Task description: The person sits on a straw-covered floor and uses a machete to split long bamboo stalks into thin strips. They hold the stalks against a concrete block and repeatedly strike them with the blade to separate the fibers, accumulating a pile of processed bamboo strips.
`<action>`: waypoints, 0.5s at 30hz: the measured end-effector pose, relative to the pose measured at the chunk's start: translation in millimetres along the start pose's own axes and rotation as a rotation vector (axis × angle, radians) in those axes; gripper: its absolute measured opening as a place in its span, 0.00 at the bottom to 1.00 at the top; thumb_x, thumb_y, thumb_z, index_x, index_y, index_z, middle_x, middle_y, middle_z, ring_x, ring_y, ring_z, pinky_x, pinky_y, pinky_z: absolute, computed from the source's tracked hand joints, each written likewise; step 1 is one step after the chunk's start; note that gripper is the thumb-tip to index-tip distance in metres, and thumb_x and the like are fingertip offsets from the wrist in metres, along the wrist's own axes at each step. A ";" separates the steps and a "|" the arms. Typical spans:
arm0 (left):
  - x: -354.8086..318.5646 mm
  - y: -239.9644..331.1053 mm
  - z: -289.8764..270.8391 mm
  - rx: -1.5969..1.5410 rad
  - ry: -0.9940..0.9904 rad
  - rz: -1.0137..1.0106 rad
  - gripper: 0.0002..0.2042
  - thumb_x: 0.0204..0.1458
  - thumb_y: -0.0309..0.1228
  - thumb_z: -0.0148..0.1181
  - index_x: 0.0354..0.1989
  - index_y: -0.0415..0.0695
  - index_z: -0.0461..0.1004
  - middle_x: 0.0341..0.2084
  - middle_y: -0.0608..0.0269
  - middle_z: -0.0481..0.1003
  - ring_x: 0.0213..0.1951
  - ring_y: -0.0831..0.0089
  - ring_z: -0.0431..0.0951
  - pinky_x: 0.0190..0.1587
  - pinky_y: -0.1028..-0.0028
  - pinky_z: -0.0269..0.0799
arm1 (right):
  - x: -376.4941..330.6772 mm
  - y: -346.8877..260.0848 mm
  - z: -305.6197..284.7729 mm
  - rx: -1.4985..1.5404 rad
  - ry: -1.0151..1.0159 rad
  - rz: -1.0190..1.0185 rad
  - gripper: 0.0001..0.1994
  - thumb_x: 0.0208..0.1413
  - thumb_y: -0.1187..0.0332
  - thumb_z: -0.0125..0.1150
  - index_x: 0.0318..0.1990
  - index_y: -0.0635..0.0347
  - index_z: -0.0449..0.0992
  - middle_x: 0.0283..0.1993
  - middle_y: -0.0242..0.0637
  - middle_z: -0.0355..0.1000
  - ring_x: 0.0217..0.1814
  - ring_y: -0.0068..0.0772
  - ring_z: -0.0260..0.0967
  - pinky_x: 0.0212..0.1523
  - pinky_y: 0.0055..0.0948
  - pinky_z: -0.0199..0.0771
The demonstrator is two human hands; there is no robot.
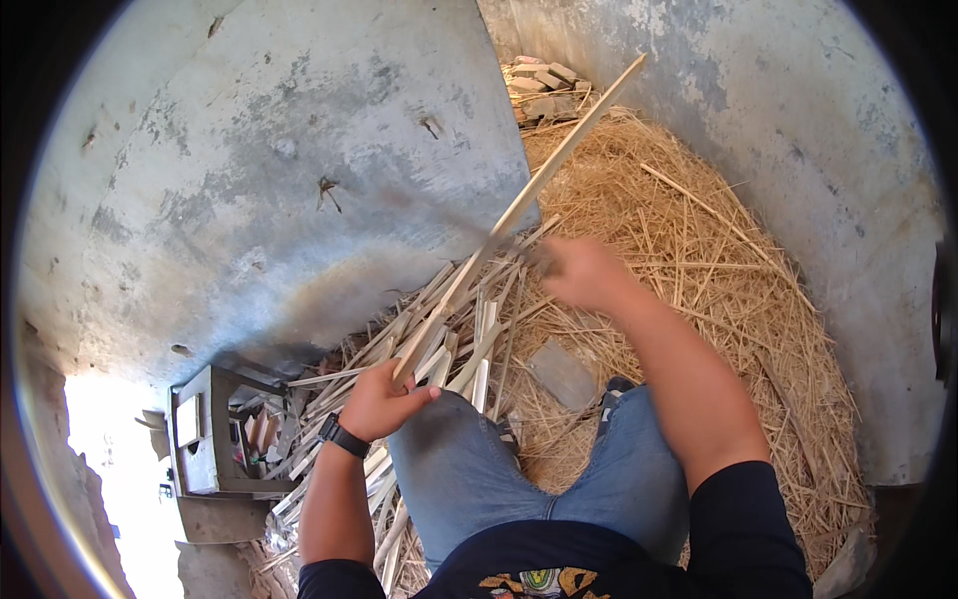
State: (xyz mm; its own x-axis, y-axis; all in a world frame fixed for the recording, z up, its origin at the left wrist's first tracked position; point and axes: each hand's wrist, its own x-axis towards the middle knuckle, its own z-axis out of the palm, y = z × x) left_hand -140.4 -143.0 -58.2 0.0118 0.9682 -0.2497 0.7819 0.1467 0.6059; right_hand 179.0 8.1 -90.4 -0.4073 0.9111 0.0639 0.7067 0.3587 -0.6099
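The floor (758, 329) is buried under a thick heap of straw (689, 250) that fills the right and far side, hemmed in by grey, weathered concrete walls (269, 170) on the left and right that meet at a far corner, where some broken blocks (544, 88) lie. Near the left wall is a pile of split sticks (449, 339), with a small grey box (205, 439) at the near left edge beside bright daylight. The left hand (384, 399) is closed around the near end of a long pale stick (519, 210), which slants up toward the far corner. The right hand (589, 272) is blurred; it seems to grip something dark against the stick, though I cannot tell.
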 end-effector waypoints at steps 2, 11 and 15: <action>-5.1 -2.3 -0.8 -0.067 -0.062 -0.012 0.20 0.46 0.45 0.76 0.28 0.43 0.72 0.18 0.70 0.70 0.24 0.79 0.70 0.28 0.73 0.67 | -4.6 -25.8 -10.3 -0.164 -0.116 -0.124 0.15 0.47 0.69 0.64 0.45 0.57 0.79 0.39 0.42 0.80 0.42 0.42 0.79 0.43 0.42 0.79; -50.7 -31.0 -28.5 -0.229 -0.104 -0.108 0.14 0.52 0.36 0.74 0.35 0.41 0.75 0.25 0.74 0.72 0.30 0.83 0.70 0.33 0.77 0.68 | 4.2 52.8 -28.6 0.262 0.274 0.205 0.17 0.46 0.64 0.67 0.45 0.56 0.79 0.43 0.48 0.80 0.46 0.42 0.80 0.47 0.39 0.79; -52.0 -19.4 -17.3 -0.196 -0.045 0.040 0.17 0.49 0.36 0.76 0.39 0.39 0.76 0.28 0.71 0.75 0.32 0.82 0.71 0.36 0.77 0.70 | -8.5 22.5 -21.3 0.094 0.240 -0.162 0.13 0.46 0.65 0.67 0.39 0.57 0.77 0.29 0.44 0.78 0.33 0.43 0.78 0.36 0.40 0.77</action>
State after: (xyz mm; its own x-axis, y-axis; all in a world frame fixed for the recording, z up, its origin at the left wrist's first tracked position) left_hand -167.0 -192.7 -43.9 0.0720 0.9646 -0.2537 0.6438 0.1494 0.7504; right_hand 210.7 12.8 -87.9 -0.3542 0.8696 0.3441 0.5823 0.4930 -0.6464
